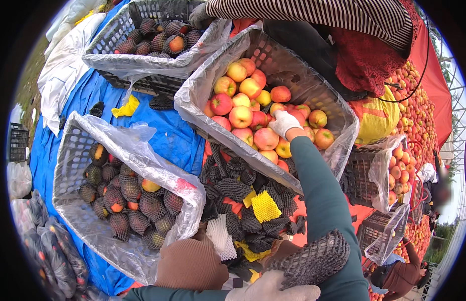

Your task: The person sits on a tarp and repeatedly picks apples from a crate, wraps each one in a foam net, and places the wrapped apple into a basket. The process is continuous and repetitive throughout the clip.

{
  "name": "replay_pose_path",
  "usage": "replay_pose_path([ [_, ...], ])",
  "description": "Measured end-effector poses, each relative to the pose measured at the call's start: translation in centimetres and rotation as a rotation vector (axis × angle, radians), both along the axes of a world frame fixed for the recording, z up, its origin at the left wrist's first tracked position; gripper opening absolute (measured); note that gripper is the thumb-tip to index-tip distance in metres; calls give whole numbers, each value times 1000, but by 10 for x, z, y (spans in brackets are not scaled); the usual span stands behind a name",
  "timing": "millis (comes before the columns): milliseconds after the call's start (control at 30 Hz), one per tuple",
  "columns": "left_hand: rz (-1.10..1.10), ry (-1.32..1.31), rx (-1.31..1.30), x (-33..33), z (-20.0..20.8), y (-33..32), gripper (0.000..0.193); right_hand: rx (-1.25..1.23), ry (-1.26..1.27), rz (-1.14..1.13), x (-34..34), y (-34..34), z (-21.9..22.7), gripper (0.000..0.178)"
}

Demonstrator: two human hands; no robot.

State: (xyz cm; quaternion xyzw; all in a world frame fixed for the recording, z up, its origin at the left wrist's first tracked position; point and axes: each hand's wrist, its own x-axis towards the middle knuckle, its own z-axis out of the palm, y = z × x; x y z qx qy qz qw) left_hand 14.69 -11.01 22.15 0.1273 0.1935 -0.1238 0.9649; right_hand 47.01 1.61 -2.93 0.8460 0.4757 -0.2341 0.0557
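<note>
My right hand (284,123), in a white glove, reaches into the middle crate (347,120) and has its fingers closed around an apple (277,107), partly hidden by the glove. Loose red and yellow apples (241,116) surround it. Low in the view, my left hand (273,288), also gloved, grips a black foam net (313,257) that passes in front of my right forearm. Whether the net has anything inside cannot be made out. Below the crate lies a heap of black foam nets (235,188), with a yellow net (266,206) and a white net (220,237) among them.
A plastic-lined crate (62,198) of netted apples stands at left, another crate (107,57) behind it. At the far side, a person in a striped sleeve (313,11) has a gloved hand (199,17) at that rear crate. Brown-clad knees (190,263) are below. Blue tarp (175,140) covers the ground.
</note>
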Motion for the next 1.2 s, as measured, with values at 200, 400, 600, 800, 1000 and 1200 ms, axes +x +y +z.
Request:
replay_pose_path([
  [200,308,-213,392,10,-8,-5,42,-160,-12,-4,8,23,-19,41],
  [400,388,-283,638,9,-8,3,45,-145,141,103,14,19,-6,40],
  [600,250,-303,1010,-14,-26,-26,41,-340,72,169,5,34,-8,45],
  [800,284,-104,412,9,-3,4,37,-269,66,181,13,29,-19,41],
  [1000,95,-53,271,7,-4,12,34,339,366,-71,19,-17,-5,44],
  [1200,318,-358,1180,-1,-37,-18,33,786,1434,-522,8,-68,84,43],
])
